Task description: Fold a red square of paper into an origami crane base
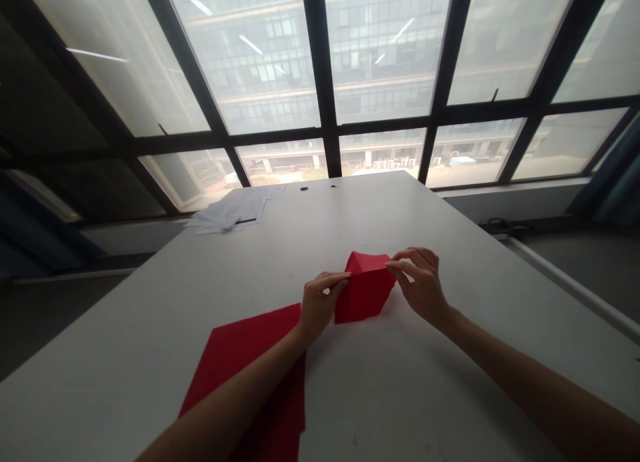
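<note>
A folded piece of red paper (364, 297) is held up between both hands over the white table, its top opened out like a pocket. My left hand (320, 301) pinches its left upper corner between thumb and fingers. At the opposite upper corner, my right hand (419, 281) grips the edge in a similar pinch. Flat on the table under my left forearm lies a larger stack of red paper sheets (245, 345), partly hidden by that arm.
The white table (480, 355) stretches away to a wall of dark-framed windows. Loose white papers (245, 205) with a dark pen (246, 221) lie at its far left. Two round holes (304, 189) sit near the far edge. Blue curtains (607, 172) hang at both sides.
</note>
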Tool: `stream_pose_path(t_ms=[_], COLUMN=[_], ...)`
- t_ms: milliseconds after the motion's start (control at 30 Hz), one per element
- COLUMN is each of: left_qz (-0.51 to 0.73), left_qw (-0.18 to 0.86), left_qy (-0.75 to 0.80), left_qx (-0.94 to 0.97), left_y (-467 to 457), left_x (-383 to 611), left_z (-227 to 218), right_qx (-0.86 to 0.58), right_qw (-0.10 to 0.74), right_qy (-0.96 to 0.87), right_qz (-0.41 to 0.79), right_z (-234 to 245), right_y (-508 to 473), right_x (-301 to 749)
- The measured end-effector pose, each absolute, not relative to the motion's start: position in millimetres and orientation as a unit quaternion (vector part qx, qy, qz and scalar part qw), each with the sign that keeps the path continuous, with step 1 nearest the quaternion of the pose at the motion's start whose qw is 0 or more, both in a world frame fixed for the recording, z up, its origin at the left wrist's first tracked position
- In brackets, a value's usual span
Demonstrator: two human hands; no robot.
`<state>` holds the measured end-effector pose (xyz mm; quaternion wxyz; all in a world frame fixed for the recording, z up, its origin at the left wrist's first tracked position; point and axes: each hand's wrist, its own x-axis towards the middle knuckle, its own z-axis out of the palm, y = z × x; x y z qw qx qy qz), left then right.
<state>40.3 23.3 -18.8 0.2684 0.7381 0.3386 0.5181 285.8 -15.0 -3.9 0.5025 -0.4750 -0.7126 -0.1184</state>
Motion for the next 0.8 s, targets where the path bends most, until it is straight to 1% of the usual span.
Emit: stream_pose_path(t_ms=[200,333,533,700,800], left_qz=[0.520,0.506,0.502,0.546,0.521], left_qw=[0.300,0.313,0.291,0.265,0.263], left_qy=[0.319,0.285,0.266,0.282,0.244], left_qx=[0.733,0.752,0.770,0.743,0.774], left_y=[21,18,13,11,10], left_x=[42,44,48,50,49], left_z=[-18,-16,-14,-18,-17], right_qx=[-0.451,-0.431,-0.387,-0.384,-0.392], right_qw=[0.508,0.504,0.517,0.530,0.532], right_qy=[-0.734,-0.747,-0.753,-0.738,-0.730], right_qz=[0.016,0.059,0.125,0.164,0.172], right_z=[-21,-20,-22,-22,-22], right_y=[-14,-18,-21,-25,-26], right_x=[275,268,260,256,254])
